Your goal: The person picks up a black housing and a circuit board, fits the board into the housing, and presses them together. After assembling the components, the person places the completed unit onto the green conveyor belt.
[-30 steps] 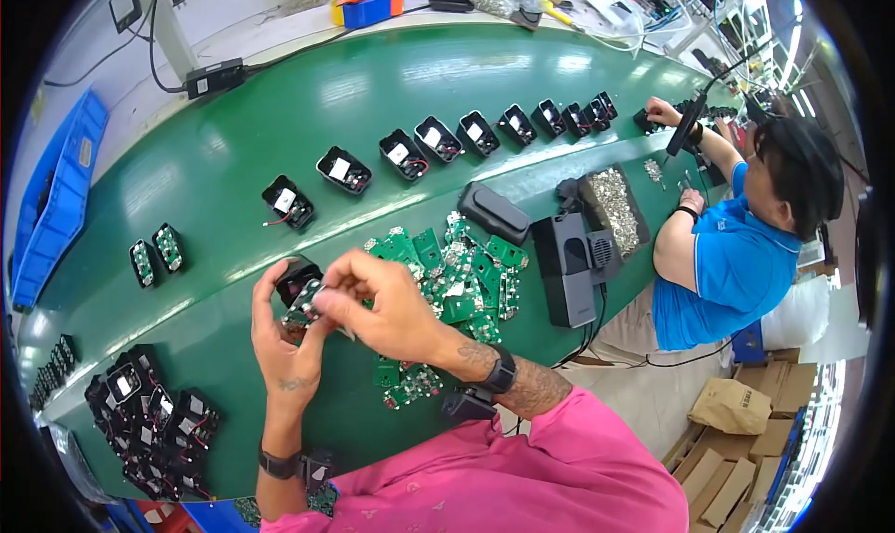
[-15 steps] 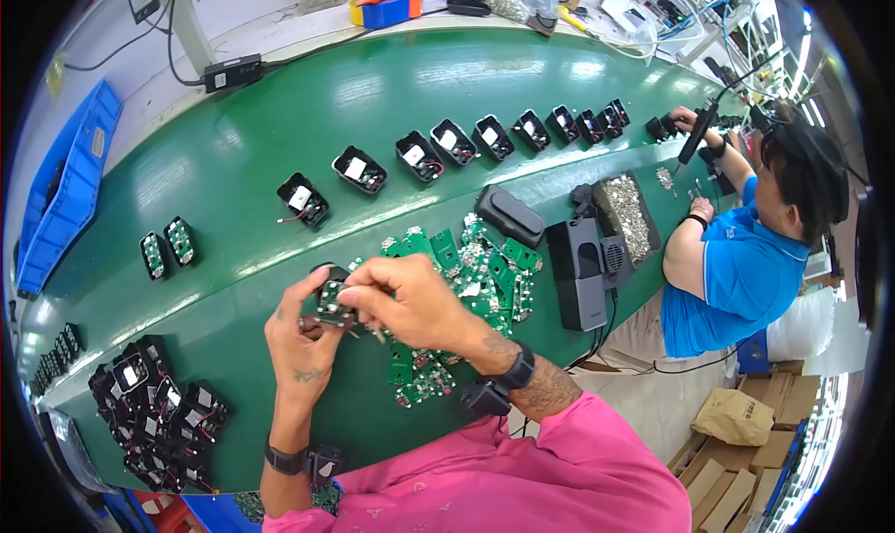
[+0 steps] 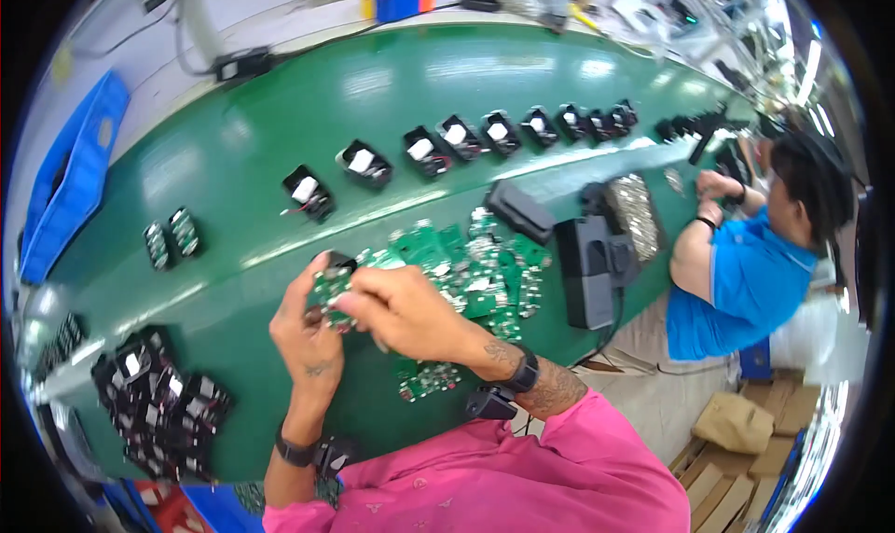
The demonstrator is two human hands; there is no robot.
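Just left of the loose board pile point(image 3: 485, 283), a black housing point(image 3: 342, 260), with a green circuit board point(image 3: 328, 285) against it, is clamped in the upright left hand point(image 3: 308, 344), apparently for steadiness; the board is pinched at its edge by the right hand point(image 3: 410, 311), angled across the pile's front.

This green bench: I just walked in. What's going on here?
A person's left hand holds a black case with a green circuit board, and the right hand touches that board; blur hides how the two fit. Loose boards lie heaped nearby; more black cases stand in a row. A co-worker in blue is at the right.
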